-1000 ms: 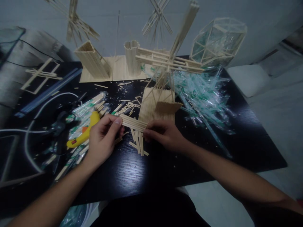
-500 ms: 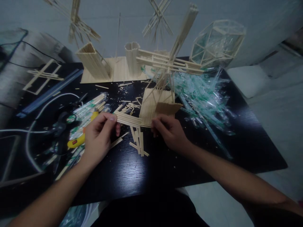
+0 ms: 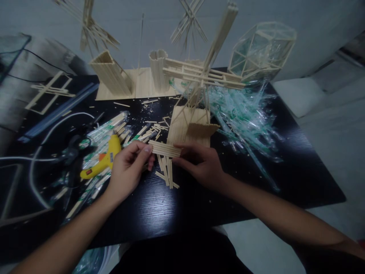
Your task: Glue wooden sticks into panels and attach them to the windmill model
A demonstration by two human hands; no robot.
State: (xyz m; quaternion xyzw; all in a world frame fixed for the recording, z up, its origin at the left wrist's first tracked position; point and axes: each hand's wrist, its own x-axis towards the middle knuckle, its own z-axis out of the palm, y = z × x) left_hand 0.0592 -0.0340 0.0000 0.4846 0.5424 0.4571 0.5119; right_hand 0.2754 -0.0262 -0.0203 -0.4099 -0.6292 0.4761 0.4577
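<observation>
A small flat panel of wooden sticks (image 3: 164,148) laid side by side is held up between my hands above the dark table. My left hand (image 3: 131,164) pinches its left end between thumb and fingers. At the right end, my right hand (image 3: 201,163) has its thumb and fingers closed around the panel's edge; the fingertips are partly hidden. Just below the panel lie several short loose sticks (image 3: 168,173). Behind it stands a windmill-like stick model (image 3: 202,78) on a stick base (image 3: 175,129), with a small stick flap (image 3: 202,130) at its front.
Left of my hand a yellow glue gun (image 3: 110,158) rests on plastic-wrapped stick bundles (image 3: 94,186), beside a white cable (image 3: 32,171). Empty plastic wrappers (image 3: 242,114) cover the right side. Stick towers (image 3: 112,76) stand at the back, and a round stick frame (image 3: 264,51) at the back right.
My left hand has moved right with the stick panel, uncovering more of the glue gun. My right hand has shifted left and now grips the panel's right end.
</observation>
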